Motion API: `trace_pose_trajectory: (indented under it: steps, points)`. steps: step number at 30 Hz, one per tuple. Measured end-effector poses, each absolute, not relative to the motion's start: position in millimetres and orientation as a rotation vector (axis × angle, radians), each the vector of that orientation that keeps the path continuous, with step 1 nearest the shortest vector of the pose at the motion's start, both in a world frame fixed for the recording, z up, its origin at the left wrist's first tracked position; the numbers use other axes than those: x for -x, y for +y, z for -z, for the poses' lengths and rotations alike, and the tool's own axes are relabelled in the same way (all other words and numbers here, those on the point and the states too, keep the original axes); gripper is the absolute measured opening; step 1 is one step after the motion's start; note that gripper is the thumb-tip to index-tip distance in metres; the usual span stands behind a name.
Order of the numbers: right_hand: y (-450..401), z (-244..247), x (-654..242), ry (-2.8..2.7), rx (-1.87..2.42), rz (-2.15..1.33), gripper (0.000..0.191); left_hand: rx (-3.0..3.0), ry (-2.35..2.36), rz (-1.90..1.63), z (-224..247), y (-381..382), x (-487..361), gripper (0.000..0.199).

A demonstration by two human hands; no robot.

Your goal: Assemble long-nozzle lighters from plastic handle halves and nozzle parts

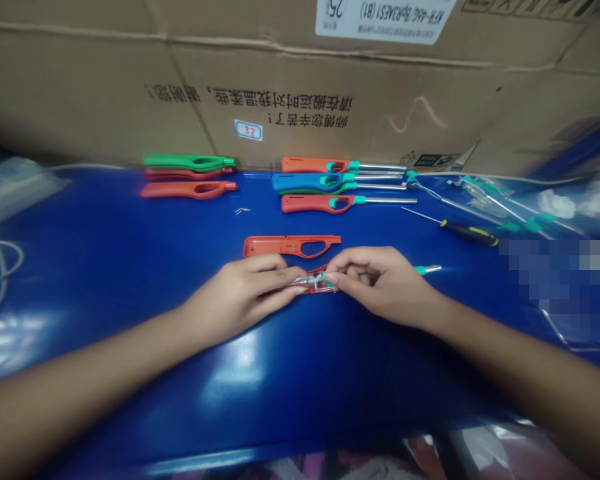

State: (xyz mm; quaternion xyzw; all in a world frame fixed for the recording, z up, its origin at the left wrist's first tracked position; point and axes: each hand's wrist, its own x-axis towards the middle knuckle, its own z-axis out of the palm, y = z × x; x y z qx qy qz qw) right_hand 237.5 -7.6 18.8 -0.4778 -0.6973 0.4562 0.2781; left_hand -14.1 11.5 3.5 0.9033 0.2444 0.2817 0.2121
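Both hands meet over an opened red lighter shell (310, 291) lying on the blue table (260, 380). My left hand (250, 290) is closed, its thumb and fingers gripping the shell and a silvery inner part at its left. My right hand (377, 280) pinches a small teal part at the shell's middle; a thin bent metal wire shows beside the fingertips. To the right of that hand a metal tube with a teal collar (420, 270) sticks out. Just behind the hands lies the other orange-red half shell (265, 247), its hollow side up. The fingers hide much of the inside.
Whole lighters (307, 203) with metal tubes lie in a row behind, with green and red handle shells (190, 191) to their left. A screwdriver (467, 232), teal-ended tubes and plastic bags lie at right. White cable (0, 267) coils at left. A cardboard box (130, 100) stands behind.
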Motion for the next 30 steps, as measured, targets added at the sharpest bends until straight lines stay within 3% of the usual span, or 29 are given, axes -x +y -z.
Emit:
trace_pose_trajectory:
  steps: [30]
  points:
    - [-7.1, -19.5, -235.5, -1.922, 1.246, -1.143, 0.014, -2.493, 0.653, -0.776, -0.2, 11.8, 14.7, 0.027]
